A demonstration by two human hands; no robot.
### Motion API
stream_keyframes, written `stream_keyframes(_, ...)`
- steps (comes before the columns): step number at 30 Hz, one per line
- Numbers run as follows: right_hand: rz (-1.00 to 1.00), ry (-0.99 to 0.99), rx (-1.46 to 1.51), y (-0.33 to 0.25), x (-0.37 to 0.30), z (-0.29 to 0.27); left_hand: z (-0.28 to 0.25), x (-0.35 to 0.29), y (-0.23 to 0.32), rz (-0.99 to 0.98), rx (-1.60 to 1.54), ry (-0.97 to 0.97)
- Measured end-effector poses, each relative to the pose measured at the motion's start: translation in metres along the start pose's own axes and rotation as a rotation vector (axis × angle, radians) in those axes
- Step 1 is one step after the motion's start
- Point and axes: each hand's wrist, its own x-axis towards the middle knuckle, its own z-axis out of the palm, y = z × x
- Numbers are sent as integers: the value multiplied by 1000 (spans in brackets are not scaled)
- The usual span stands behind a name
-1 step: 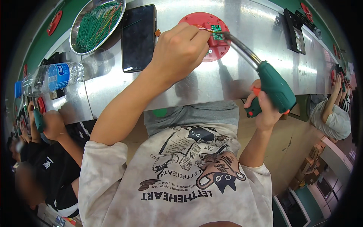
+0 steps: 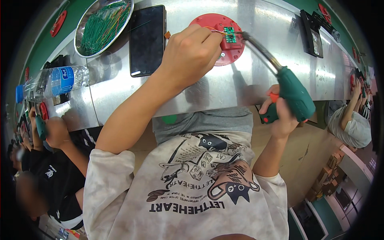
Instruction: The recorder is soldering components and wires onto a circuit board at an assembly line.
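On the steel bench lies a round red plastic housing point(image 2: 236, 52) with a small green circuit board point(image 2: 230, 35) on its raised block. Closed in a pinch, my left hand point(image 2: 193, 52) reaches over the housing's left side. Thin wires point(image 2: 218, 31) run from its fingertips onto the board; the fingertips themselves are partly hidden. My right hand point(image 2: 282, 114) is wrapped round the handle of a green soldering gun point(image 2: 295, 94) with an orange trigger. The gun's metal barrel slants up and left, and its tip is at the board's right edge; contact cannot be made out.
Left of the housing lie a black tablet-like device point(image 2: 147, 42) and an orange-brown scrap point(image 2: 167, 35). Beyond is a metal bowl point(image 2: 77, 40) of green wires. A water bottle point(image 2: 56, 84) lies at the left, near a co-worker's hand point(image 2: 58, 132). A black device point(image 2: 312, 36) is at the right.
The soldering gun has shifted slightly right, its tip moving from over the board to the board's right edge. My left hand stays in place.
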Motion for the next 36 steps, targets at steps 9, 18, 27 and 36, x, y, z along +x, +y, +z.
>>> stream_keyframes(9,58,211,260,16,39,-5,-5,7,5,20,37,-36)
stream_keyframes(18,82,282,359,15,42,-9,-8,11,9,7,11,-23)
stream_keyframes(27,67,276,355,13,44,-5,-6,9,9,-4,5,-35)
stream_keyframes(36,-23,223,304,18,32,-9,-10,9,10,-22,-19,-63)
